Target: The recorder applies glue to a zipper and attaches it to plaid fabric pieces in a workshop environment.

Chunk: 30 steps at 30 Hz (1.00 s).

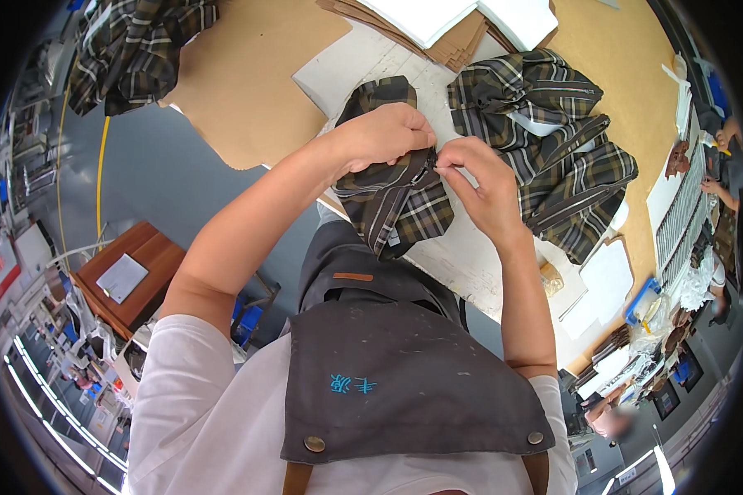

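Observation:
A dark plaid fabric piece (428, 216) with a zipper along it lies at the table's near edge, partly hanging over. My left hand (388, 136) is closed on its upper part, fingertips pinched near one end of the zipper (414, 180). From the right, my right hand (483, 181) pinches thumb and forefinger at that same zipper end, almost touching the left fingertips. What exactly lies between the right fingertips is too small to make out clearly. Just right of my hands is a loose heap of similar plaid zippered pieces (553, 157).
Brown paper sheets (248, 82) cover the table's left part; more plaid fabric (136, 49) lies at the far left. White sheets and stacked brown card (454, 41) sit at the back. A wooden stand (132, 276) is at lower left. Other people work at far right.

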Each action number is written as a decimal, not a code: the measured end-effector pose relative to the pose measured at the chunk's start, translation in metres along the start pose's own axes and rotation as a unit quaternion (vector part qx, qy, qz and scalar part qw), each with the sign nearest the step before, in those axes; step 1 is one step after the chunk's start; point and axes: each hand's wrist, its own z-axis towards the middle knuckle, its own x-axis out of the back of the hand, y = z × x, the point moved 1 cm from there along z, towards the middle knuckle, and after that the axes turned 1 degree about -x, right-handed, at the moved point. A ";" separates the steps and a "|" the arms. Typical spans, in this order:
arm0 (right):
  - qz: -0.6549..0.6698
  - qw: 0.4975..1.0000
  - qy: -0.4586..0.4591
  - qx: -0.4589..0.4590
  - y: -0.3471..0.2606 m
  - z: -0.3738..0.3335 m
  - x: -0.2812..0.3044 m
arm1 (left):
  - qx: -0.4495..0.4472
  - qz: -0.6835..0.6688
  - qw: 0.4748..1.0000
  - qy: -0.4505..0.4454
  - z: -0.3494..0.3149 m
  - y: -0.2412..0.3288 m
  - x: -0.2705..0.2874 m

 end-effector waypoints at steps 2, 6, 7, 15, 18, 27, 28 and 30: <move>0.002 1.000 -0.002 0.002 0.001 0.000 0.000 | 0.003 0.000 1.000 -0.002 0.001 -0.002 0.001; -0.003 1.000 -0.002 0.018 0.002 -0.001 0.000 | 0.020 -0.010 1.000 0.003 0.001 -0.002 0.000; -0.002 1.000 -0.002 0.018 0.003 -0.001 0.000 | 0.020 -0.010 1.000 0.004 0.001 -0.002 -0.001; 0.012 0.999 -0.023 0.030 0.006 -0.004 0.001 | 0.045 0.001 0.999 0.002 0.000 0.000 -0.002; 0.021 0.999 -0.023 0.026 0.007 -0.004 0.001 | 0.033 -0.018 0.999 0.005 0.000 -0.003 -0.003; 0.204 0.969 0.102 -0.097 0.022 -0.007 -0.022 | -0.003 -0.067 0.996 0.065 -0.003 -0.002 -0.005; 0.204 0.969 0.103 -0.097 0.023 -0.008 -0.026 | -0.003 -0.067 0.996 0.065 -0.003 -0.002 -0.006; 0.275 0.939 0.142 -0.148 0.026 -0.009 -0.032 | -0.024 -0.074 0.992 0.098 -0.005 -0.003 -0.006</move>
